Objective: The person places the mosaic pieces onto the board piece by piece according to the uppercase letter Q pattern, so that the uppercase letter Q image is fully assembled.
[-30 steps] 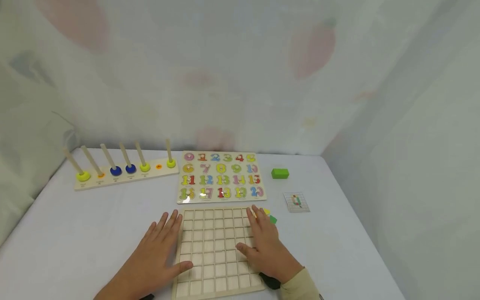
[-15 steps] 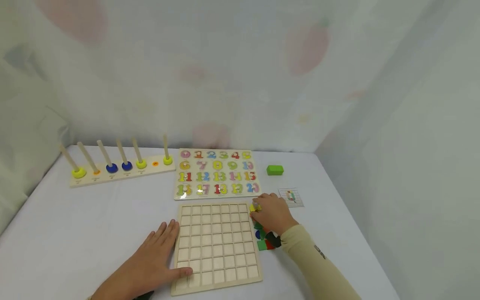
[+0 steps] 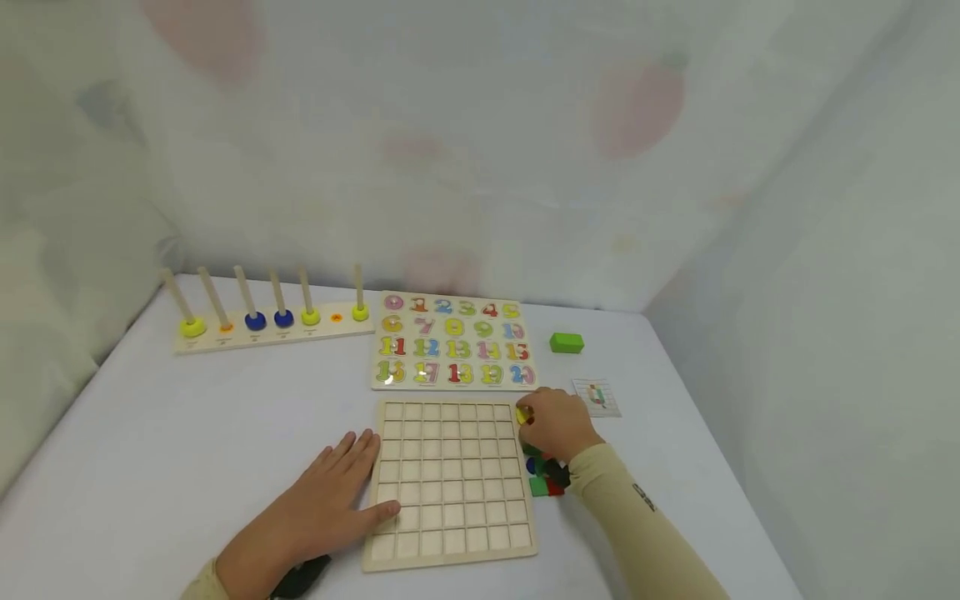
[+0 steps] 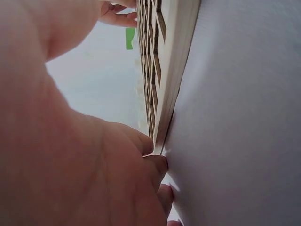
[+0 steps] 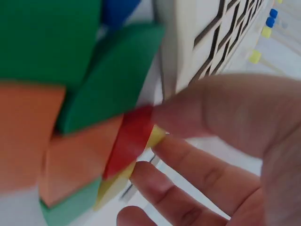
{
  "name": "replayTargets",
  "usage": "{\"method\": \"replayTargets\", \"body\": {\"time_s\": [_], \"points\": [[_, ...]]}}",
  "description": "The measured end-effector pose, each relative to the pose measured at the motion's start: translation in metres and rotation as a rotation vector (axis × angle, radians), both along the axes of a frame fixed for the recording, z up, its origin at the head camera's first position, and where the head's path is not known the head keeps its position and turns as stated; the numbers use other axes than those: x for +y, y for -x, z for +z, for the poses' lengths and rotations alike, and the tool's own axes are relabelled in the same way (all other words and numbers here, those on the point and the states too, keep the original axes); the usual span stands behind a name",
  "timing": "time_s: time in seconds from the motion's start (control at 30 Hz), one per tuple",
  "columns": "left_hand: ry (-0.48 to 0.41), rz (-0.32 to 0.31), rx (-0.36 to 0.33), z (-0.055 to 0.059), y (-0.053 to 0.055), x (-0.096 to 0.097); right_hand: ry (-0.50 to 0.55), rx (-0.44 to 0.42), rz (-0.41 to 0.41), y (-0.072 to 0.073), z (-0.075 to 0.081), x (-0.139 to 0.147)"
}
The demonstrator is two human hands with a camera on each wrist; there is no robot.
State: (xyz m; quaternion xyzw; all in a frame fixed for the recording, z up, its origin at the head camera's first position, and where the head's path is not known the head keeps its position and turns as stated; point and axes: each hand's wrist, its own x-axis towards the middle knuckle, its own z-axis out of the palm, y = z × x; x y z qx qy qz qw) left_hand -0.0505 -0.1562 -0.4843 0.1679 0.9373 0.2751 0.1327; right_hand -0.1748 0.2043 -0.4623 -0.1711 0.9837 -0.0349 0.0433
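Observation:
A wooden grid board (image 3: 453, 493) with square recesses lies in front of the person. Along its left rim rests the left hand (image 3: 322, 500), fingers straight and thumb over the near-left squares. The right hand (image 3: 558, 421) is curled over a pile of coloured pieces at the board's right edge. In the right wrist view its thumb and index fingertip pinch at a small red piece (image 5: 129, 141), with a yellow piece (image 5: 113, 188) beneath. Beside these are a green rounded piece (image 5: 115, 70), an orange piece (image 5: 80, 160) and a blue piece (image 5: 117, 12). The hand hides part of the pile.
Behind the board lies a number puzzle (image 3: 454, 342). A peg stand (image 3: 273, 332) with yellow and blue rings is at the back left. To the right are a green block (image 3: 566, 342) and a pattern card (image 3: 597, 398). Fabric walls surround the table.
The right hand has left the board's right rim and curled over the coloured pieces beside it, uncovering several of them. The left hand stays on the left rim; the head view has shifted.

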Motion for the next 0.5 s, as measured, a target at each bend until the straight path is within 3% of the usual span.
{"method": "replayTargets", "body": {"time_s": [0.33,0.5], "points": [[-0.008,-0.004,0.003,0.0080,-0.0035,0.0018,-0.067,0.009,0.063,0.0022,0.0032,0.0045],[-0.001,0.002,0.001,0.0073,-0.0037,0.0024,-0.089,0.054,0.037,0.0022,0.0039,0.0032]]}}
